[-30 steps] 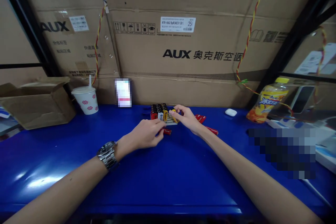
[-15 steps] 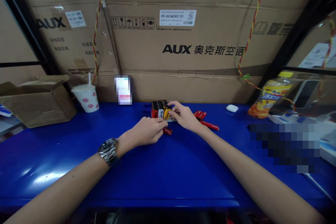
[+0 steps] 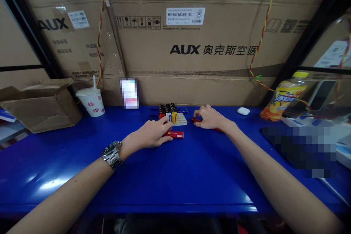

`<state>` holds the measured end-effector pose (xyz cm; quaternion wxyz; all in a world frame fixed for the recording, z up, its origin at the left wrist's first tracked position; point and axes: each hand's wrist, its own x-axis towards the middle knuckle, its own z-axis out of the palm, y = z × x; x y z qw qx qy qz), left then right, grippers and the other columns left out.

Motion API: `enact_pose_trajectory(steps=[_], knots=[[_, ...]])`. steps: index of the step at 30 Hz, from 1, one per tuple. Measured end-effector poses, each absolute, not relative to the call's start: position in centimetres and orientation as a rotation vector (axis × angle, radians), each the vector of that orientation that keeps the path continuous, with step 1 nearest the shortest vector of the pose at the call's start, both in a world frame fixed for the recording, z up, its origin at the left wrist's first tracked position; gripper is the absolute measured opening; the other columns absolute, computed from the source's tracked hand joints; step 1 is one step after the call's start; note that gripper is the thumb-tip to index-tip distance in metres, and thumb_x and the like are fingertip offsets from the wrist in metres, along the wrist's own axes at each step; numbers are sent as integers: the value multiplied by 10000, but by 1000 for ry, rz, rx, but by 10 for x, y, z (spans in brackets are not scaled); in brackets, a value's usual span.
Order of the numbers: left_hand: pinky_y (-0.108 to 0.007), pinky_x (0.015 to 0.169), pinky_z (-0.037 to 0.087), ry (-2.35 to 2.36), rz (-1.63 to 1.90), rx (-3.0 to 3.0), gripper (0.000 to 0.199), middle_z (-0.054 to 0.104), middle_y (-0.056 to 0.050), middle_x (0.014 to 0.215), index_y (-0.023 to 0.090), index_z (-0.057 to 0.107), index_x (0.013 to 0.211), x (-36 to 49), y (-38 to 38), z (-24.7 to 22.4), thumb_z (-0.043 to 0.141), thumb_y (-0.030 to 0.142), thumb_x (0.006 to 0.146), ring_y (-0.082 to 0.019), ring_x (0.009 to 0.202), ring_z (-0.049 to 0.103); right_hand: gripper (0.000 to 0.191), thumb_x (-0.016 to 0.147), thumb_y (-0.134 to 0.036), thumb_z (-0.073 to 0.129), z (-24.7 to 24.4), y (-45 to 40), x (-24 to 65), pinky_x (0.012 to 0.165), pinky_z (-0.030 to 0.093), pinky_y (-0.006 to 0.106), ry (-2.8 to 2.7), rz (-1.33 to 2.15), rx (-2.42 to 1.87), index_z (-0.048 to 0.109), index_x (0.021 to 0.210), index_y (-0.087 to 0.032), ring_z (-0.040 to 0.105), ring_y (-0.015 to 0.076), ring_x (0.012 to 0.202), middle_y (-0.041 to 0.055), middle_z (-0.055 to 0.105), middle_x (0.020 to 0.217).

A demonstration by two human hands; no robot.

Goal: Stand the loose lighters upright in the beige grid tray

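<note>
Several upright lighters [image 3: 168, 111] with black tops and red, white and yellow bodies stand in a white tray [image 3: 181, 119], whose right-hand slots show bare. My left hand [image 3: 152, 132] is at the tray's front left, its fingers closed around the left end of a red lighter [image 3: 177, 135] that lies flat on the table. To the right of the tray, my right hand [image 3: 210, 117] has its fingers curled down over a red lighter [image 3: 195, 120]. More red shows under that palm, mostly hidden.
On the blue table [image 3: 175, 175] are an open carton [image 3: 41, 111] and a paper cup [image 3: 91, 103] at left, an upright phone [image 3: 129, 93] behind, and a white case [image 3: 243, 111], a drink bottle [image 3: 282, 98] and a blurred dark object [image 3: 301, 150] at right.
My right hand has moved right, off the tray to the red lighters. My left hand has shifted slightly left, and more of the red lighter beside it shows.
</note>
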<state>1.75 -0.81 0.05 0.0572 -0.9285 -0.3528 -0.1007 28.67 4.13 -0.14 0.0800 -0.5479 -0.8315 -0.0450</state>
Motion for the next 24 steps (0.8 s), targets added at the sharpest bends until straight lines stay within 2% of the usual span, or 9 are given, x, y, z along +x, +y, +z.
enact_pose_trajectory(steps=[3,6,10,13,15,18,21,24], knots=[[-277,537,376,-1148,-428,-2944,272,628,-48,802,175,564,925,18,-4,4,554,435,848,-172,644,564,185,766,-307,612,-6,45,288,721,401,391,-2518,-111,-1688,685,849,-158,507,312,910,176,619,923],[-262,533,366,-1245,-710,-3056,240,605,-5,721,172,556,875,20,-1,5,622,392,804,-128,578,512,140,792,-279,596,-8,48,287,767,406,398,-2491,-63,-1599,637,782,-146,527,293,902,173,624,906],[-241,491,352,-1468,-1132,-3142,249,551,34,625,167,558,845,23,0,6,690,348,734,-93,507,442,161,869,-328,506,-11,53,284,725,442,364,-2196,258,-1302,530,924,-178,579,212,768,85,643,834],[-239,458,359,-1590,-1276,-3265,254,520,47,563,158,556,820,24,0,6,701,335,712,-83,462,430,239,878,-363,495,-15,58,278,721,470,360,-1917,486,-1065,464,1045,-195,604,182,717,39,648,809],[-245,468,383,-1582,-1329,-3325,248,546,31,592,152,558,814,24,1,6,692,338,719,-88,480,465,288,844,-381,551,-17,58,271,726,481,358,-1804,553,-987,486,1050,-190,614,184,737,45,650,825],[-268,556,446,-1477,-1482,-3324,232,622,-13,731,154,542,825,23,2,6,678,317,731,-110,593,554,279,803,-423,608,-17,53,258,685,484,339,-1783,585,-969,543,927,-182,602,182,723,45,632,802],[-319,701,500,-1423,-1768,-3354,218,669,-64,898,162,489,821,25,1,6,667,255,736,-149,759,627,269,836,-456,564,-16,43,246,613,482,315,-1751,725,-899,460,854,-208,587,149,609,0,597,715],[-366,773,513,-1346,-2240,-3413,278,686,-93,926,178,395,782,29,-4,7,667,218,739,-186,835,659,276,863,-465,527,-16,35,237,498,437,276,-1690,859,-840,371,861,-237,528,117,468,-46,566,630]])
